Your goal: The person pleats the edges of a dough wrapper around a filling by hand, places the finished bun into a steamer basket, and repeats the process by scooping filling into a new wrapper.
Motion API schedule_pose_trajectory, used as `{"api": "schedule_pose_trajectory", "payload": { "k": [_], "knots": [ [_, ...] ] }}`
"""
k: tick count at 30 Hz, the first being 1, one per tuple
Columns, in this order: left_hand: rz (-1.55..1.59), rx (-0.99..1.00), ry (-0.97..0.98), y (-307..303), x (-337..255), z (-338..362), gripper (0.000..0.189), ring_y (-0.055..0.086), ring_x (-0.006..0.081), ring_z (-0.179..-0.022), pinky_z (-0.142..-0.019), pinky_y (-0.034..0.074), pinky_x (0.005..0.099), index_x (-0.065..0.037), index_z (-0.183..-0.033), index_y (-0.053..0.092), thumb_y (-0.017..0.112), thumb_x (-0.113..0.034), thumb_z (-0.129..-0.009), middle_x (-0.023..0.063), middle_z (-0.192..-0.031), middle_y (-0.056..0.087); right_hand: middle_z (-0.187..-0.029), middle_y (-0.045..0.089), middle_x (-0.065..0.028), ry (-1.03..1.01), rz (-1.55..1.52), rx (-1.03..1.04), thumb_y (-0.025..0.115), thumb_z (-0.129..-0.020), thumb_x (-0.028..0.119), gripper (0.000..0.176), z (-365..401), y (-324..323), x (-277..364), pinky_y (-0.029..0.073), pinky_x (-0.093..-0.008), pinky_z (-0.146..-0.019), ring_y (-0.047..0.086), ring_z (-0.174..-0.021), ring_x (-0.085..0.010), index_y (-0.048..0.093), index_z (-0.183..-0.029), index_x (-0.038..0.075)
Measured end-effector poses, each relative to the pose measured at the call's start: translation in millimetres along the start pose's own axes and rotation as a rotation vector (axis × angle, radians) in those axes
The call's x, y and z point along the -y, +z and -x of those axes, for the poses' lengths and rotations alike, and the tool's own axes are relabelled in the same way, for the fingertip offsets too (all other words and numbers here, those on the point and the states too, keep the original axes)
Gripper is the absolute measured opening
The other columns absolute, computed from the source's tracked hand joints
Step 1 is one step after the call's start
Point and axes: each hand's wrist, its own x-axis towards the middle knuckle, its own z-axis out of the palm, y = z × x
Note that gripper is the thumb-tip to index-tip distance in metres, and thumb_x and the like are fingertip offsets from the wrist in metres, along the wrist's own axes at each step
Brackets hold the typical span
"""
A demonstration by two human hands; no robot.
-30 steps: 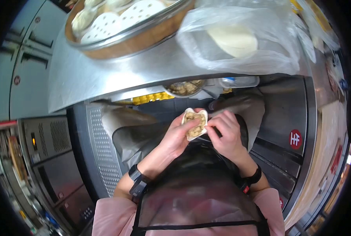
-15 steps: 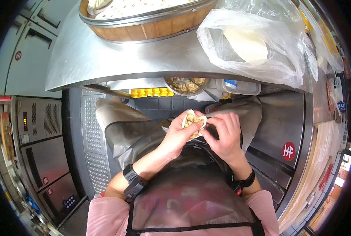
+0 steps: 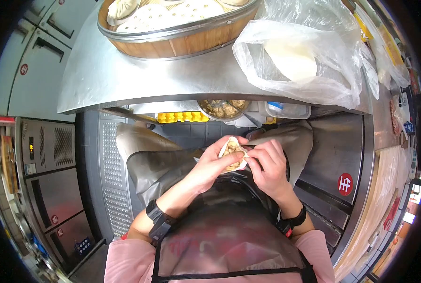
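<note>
A round white dough wrapper (image 3: 243,163) with chopped filling (image 3: 232,153) is held above my lap. My left hand (image 3: 214,164) cups it from the left, with the thumb lying on the filling. The fingers of my right hand (image 3: 269,168) pinch the wrapper's right edge. Beyond my hands, a metal bowl (image 3: 201,108) of similar filling sits on a shelf under the counter, with a spoon handle (image 3: 250,119) sticking out of it.
A wooden steamer (image 3: 173,47) with a filled bun (image 3: 122,8) stands on the steel counter (image 3: 140,75). Right of it lies a clear plastic bag (image 3: 335,70) with pale dough (image 3: 293,59) inside. A yellow tray (image 3: 182,116) and a plastic container (image 3: 293,111) are below the counter.
The wrapper has turned in my hands, and its open side looks rounder. My right fingers have closed in on its edge. The view has shifted slightly, showing more of the steamer.
</note>
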Motion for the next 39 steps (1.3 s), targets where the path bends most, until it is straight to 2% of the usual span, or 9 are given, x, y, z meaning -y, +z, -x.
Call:
{"api": "schedule_pose_trajectory", "payload": {
  "k": [5, 9, 15, 21, 26, 27, 29, 36, 39],
  "knots": [
    [0.264, -0.117, -0.018, 0.5, 4.9, -0.3, 0.028, 0.06, 0.0182, -0.099, -0.086, 0.049, 0.0298, -0.001, -0.115, 0.051, 0.054, -0.016, -0.092, 0.0134, -0.111, 0.06, -0.076, 0.055, -0.009, 0.145, -0.15, -0.116, 0.068, -0.068, -0.002, 0.016, 2.5, 11.9, 4.5, 0.042, -0.0362, -0.063, 0.053, -0.069, -0.0267, 0.058, -0.078, 0.003],
    [0.146, -0.161, 0.148, -3.0, 20.8, -5.8, 0.022, 0.059, 0.0116, -0.094, -0.082, 0.049, 0.0242, -0.002, -0.111, 0.056, 0.055, -0.007, -0.09, 0.0072, -0.103, 0.062, -0.077, 0.055, -0.009, 0.045, -0.109, -0.086, 0.069, -0.068, 0.0, 0.016, -1.0, 12.4, 5.2, 0.042, -0.0367, -0.063, 0.052, -0.07, -0.0281, 0.059, -0.08, 0.003],
    [0.012, -0.126, 0.07, -8.4, 19.5, -2.6, 0.021, 0.059, 0.0122, -0.094, -0.084, 0.047, 0.0258, -0.001, -0.109, 0.056, 0.053, -0.006, -0.089, 0.0076, -0.103, 0.062, -0.081, 0.053, -0.0095, 0.125, -0.043, -0.048, 0.069, -0.07, 0.004, 0.018, -4.1, 11.4, 4.2, 0.041, -0.0384, -0.067, 0.052, -0.073, -0.0279, 0.059, -0.085, 0.004],
    [0.192, -0.097, 0.038, -6.2, 13.9, -4.5, 0.019, 0.059, 0.011, -0.09, -0.079, 0.048, 0.0248, -0.001, -0.106, 0.058, 0.052, -0.01, -0.09, 0.0063, -0.101, 0.062, -0.079, 0.054, -0.0087, 0.053, -0.003, -0.06, 0.068, -0.069, 0.002, 0.017, 6.0, 14.2, -0.3, 0.041, -0.0372, -0.066, 0.052, -0.072, -0.0275, 0.059, -0.084, 0.004],
    [0.05, -0.1, 0.064, -4.0, 18.0, -1.4, 0.018, 0.058, 0.0102, -0.09, -0.079, 0.047, 0.0243, 0.0, -0.105, 0.059, 0.052, -0.01, -0.09, 0.0061, -0.1, 0.062, -0.079, 0.053, -0.0075, -0.101, -0.062, -0.055, 0.069, -0.067, 0.003, 0.021, 3.5, 10.0, 3.3, 0.041, -0.0367, -0.066, 0.052, -0.072, -0.0269, 0.06, -0.086, 0.003],
    [0.009, -0.09, 0.085, -3.1, 17.9, -0.6, 0.019, 0.058, 0.0101, -0.089, -0.079, 0.047, 0.0242, 0.0, -0.104, 0.059, 0.051, -0.01, -0.091, 0.0059, -0.099, 0.063, -0.079, 0.053, -0.0075, -0.1, -0.062, -0.054, 0.069, -0.067, 0.003, 0.021, 1.4, 8.6, 4.9, 0.041, -0.0367, -0.066, 0.052, -0.072, -0.0269, 0.06, -0.086, 0.003],
    [0.019, -0.093, 0.054, -5.2, 20.3, -1.6, 0.019, 0.058, 0.0097, -0.089, -0.078, 0.047, 0.0239, 0.0, -0.104, 0.059, 0.051, -0.009, -0.09, 0.0054, -0.098, 0.063, -0.079, 0.053, -0.0068, 0.117, -0.022, -0.071, 0.069, -0.066, 0.003, 0.021, -2.1, 7.6, 8.0, 0.041, -0.0363, -0.068, 0.052, -0.073, -0.0261, 0.061, -0.085, 0.004],
    [-0.081, -0.028, -0.004, -8.0, 18.6, -2.6, 0.022, 0.056, 0.0074, -0.086, -0.077, 0.044, 0.0212, 0.001, -0.105, 0.059, 0.05, -0.008, -0.087, 0.0026, -0.094, 0.062, -0.083, 0.054, -0.0083, -0.047, -0.024, 0.042, 0.068, -0.069, 0.005, 0.022, 7.6, 6.1, -4.2, 0.04, -0.0379, -0.069, 0.052, -0.076, -0.027, 0.06, -0.088, 0.003],
    [-0.112, 0.02, 0.009, -6.1, 15.1, -1.7, 0.024, 0.056, 0.0076, -0.089, -0.079, 0.044, 0.0211, 0.001, -0.106, 0.059, 0.049, -0.008, -0.087, 0.003, -0.096, 0.061, -0.079, 0.054, -0.0069, 0.111, -0.061, -0.018, 0.068, -0.069, 0.004, 0.016, -4.0, 3.3, 5.5, 0.04, -0.0374, -0.068, 0.052, -0.072, -0.0265, 0.059, -0.082, 0.003]
  ]
}}
